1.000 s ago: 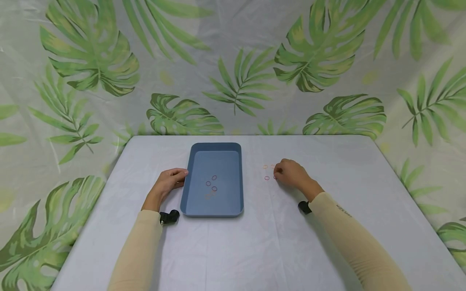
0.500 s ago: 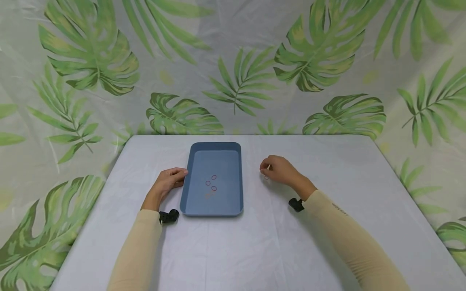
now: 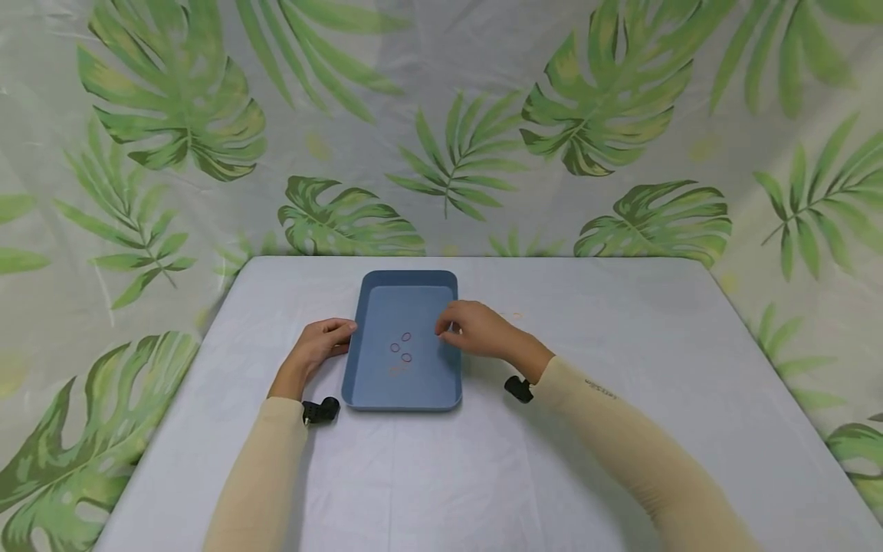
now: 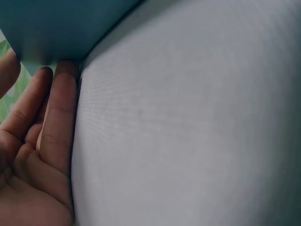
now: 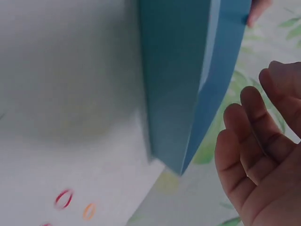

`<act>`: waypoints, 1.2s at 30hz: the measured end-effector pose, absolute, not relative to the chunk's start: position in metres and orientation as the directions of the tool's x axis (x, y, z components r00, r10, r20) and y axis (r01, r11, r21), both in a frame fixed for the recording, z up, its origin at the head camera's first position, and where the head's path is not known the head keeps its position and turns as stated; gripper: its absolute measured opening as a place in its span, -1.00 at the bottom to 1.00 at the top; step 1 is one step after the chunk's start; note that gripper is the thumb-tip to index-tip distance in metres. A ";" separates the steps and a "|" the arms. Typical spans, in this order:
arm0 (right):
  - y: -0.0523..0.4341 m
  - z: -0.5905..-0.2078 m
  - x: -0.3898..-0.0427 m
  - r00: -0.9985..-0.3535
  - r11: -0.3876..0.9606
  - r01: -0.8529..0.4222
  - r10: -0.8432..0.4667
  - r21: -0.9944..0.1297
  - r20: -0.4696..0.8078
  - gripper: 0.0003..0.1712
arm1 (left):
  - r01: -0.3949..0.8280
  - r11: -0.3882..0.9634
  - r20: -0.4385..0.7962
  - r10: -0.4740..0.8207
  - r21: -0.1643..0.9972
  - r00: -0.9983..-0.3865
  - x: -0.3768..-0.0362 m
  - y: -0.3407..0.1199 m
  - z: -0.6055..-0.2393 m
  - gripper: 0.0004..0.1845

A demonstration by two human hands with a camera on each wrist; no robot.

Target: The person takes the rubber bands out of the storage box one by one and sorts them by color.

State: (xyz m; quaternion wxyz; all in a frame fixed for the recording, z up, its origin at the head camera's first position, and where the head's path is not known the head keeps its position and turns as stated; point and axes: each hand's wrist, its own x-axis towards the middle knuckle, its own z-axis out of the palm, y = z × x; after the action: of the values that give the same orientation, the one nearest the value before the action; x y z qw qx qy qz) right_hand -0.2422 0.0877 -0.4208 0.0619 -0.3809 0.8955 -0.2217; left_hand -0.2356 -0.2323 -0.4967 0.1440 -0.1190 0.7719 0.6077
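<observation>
On the white surface [image 3: 524, 460], the left hand [image 3: 319, 345] rests with relaxed, straight fingers against the blue tray's [image 3: 372, 395] left wall. The right hand [image 3: 476, 331] hovers over the tray's right rim, its grip unclear. Small rubber rings [image 3: 401, 348] lie inside; more rings [image 5: 75, 205] lie beyond.

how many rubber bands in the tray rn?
3 clear rubber bands mid-tray, plus a faint orange smudge below, maybe more. The right hand may hide some.
</observation>
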 end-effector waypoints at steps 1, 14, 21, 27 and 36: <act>0.083 -0.421 -0.242 -0.702 0.616 -0.655 -0.711 -0.438 0.049 -0.83 | -0.358 0.234 -0.366 -0.009 0.904 -0.931 -0.235 -0.232 -0.497 -0.49; 0.041 -0.452 -0.226 -0.631 0.570 -0.734 -0.774 -0.370 0.058 -0.89 | -0.352 0.235 -0.362 0.001 0.906 -0.932 -0.235 -0.232 -0.497 -0.51; 0.031 -0.462 -0.220 -0.653 0.601 -0.731 -0.754 -0.323 0.074 -0.93 | -0.349 0.242 -0.359 -0.002 0.905 -0.933 -0.235 -0.233 -0.495 -0.51; 0.019 -0.469 -0.215 -0.673 0.622 -0.725 -0.732 -0.296 0.110 -0.88 | -0.336 0.245 -0.346 -0.003 0.909 -0.938 -0.235 -0.233 -0.495 -0.50; 0.004 -0.472 -0.213 -0.727 0.681 -0.675 -0.680 -0.284 0.099 -0.86 | -0.349 0.207 -0.356 0.001 0.914 -0.934 -0.233 -0.233 -0.491 -0.50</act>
State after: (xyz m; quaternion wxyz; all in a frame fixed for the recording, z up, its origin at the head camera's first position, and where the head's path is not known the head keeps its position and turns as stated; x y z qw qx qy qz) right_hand -0.2125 0.0042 -0.4722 0.0075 -0.3695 0.9167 -0.1521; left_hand -0.2334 -0.2325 -0.4911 0.1409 -0.1139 0.7639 0.6194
